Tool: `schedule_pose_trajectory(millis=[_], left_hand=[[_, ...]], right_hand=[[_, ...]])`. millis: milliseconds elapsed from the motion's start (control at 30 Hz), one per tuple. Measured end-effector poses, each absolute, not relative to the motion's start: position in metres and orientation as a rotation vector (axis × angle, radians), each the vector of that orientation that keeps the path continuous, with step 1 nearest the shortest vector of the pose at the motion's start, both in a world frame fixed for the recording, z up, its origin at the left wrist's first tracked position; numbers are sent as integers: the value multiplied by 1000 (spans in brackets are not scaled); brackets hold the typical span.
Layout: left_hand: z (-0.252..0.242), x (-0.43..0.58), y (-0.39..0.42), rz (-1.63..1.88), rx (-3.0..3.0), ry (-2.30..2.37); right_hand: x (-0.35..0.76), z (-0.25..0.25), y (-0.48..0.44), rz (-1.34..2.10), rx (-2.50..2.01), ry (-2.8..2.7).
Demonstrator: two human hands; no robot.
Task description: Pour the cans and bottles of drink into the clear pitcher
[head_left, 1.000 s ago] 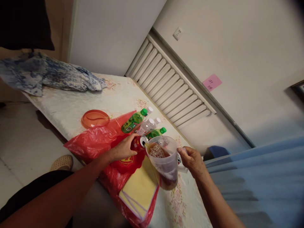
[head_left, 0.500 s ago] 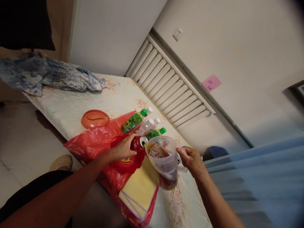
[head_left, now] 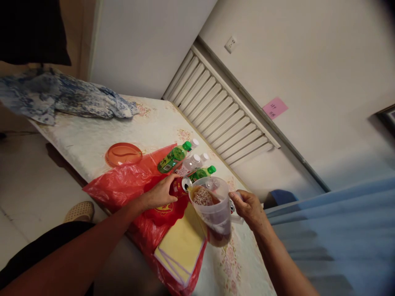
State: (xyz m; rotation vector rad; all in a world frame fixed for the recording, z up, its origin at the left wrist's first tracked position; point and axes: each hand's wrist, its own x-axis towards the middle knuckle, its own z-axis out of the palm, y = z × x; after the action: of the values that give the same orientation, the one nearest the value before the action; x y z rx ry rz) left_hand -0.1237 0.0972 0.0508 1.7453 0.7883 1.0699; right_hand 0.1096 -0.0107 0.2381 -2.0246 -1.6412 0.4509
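My left hand [head_left: 162,192] is closed around a red drink can [head_left: 178,187], whose opened silver top faces the jug. In my right hand [head_left: 246,204] is the handle of a clear plastic jug [head_left: 215,218], tilted so its spout meets the can's opening. Brown, foamy liquid [head_left: 204,196] fills part of the jug. Beneath the can lies a red tray-like piece with a gold emblem [head_left: 164,208]. Yellow cloths [head_left: 182,242] with purple edging lie below the jug, on a red plastic bag [head_left: 123,183].
Green-capped bottles [head_left: 173,158] and clear white-capped bottles [head_left: 189,164] stand behind the can. An orange lid [head_left: 123,154] lies on the floral tablecloth [head_left: 148,123]. Blue-and-white patterned fabric [head_left: 83,96] drapes the far left. A radiator [head_left: 219,107] runs along the wall; a blue curtain [head_left: 339,234] hangs right.
Both hands, the can and the jug stay almost still. A thin yellowish stream at the jug's spout beside the can opening is now a little plainer.
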Motion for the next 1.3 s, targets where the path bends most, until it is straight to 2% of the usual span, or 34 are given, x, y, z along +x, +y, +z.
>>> schedule_pose_trajectory(millis=[1000, 1300], left_hand=[[56, -127, 95, 1033, 1732, 805], [57, -134, 102, 1093, 1657, 856]], right_hand=[[101, 239, -13, 450, -2000, -1636], [113, 219, -21, 698, -1691, -1325]])
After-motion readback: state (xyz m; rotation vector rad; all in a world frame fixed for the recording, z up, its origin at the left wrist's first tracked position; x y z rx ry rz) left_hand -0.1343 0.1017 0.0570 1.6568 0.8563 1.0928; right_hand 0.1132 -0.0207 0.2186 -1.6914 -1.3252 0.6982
